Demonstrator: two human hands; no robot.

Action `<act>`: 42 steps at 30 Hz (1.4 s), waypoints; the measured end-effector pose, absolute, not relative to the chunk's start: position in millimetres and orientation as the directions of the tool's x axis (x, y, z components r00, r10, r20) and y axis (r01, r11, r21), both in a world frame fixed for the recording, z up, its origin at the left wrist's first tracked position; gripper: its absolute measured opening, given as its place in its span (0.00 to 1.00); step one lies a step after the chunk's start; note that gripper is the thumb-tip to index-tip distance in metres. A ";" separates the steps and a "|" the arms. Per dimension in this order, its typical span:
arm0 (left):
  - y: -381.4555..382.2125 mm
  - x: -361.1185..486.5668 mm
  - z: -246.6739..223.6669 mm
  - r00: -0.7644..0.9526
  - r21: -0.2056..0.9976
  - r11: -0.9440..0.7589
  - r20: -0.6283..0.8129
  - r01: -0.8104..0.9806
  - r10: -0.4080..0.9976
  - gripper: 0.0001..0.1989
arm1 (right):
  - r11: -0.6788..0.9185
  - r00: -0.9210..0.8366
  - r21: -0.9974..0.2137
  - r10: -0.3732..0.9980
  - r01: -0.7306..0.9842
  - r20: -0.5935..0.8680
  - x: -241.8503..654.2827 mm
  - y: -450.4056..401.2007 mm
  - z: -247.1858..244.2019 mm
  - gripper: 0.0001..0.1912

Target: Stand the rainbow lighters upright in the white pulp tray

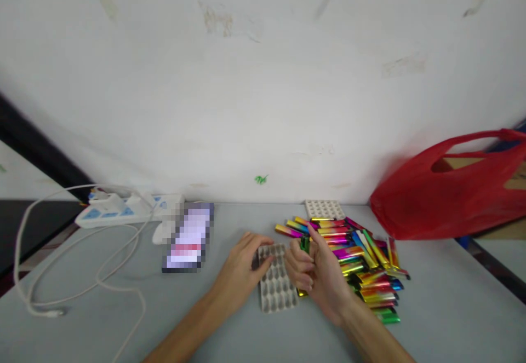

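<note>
Tabletop (230, 330): two hands (244, 264) (322, 275), two trays (278, 289) (324, 208)

A power strip (127, 215), white cable (43, 313) and phone (189, 237) lie left, a red bag (444, 201) right

Diffuse light, probably from overhead, is brightening the white wall (263, 105) before me and greying toward its upper corners. The metallic rainbow casings (347, 252) are glinting. Fine detail on my right hand (320, 272) is softening, the wide lens is stretching the red plastic bag (452, 193), and coarse pixels are masking the phone (191, 237).
</note>
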State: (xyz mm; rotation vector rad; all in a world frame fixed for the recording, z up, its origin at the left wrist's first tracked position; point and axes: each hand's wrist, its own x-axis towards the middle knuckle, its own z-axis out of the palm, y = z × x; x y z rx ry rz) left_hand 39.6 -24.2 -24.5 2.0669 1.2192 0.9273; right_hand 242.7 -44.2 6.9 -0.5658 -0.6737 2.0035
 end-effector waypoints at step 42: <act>-18.3 31.1 -30.7 0.394 0.643 -0.508 0.328 0.573 0.859 0.20 | -0.041 -0.029 -0.943 0.999 -0.331 -0.033 228.9 -51.9 4.7 0.28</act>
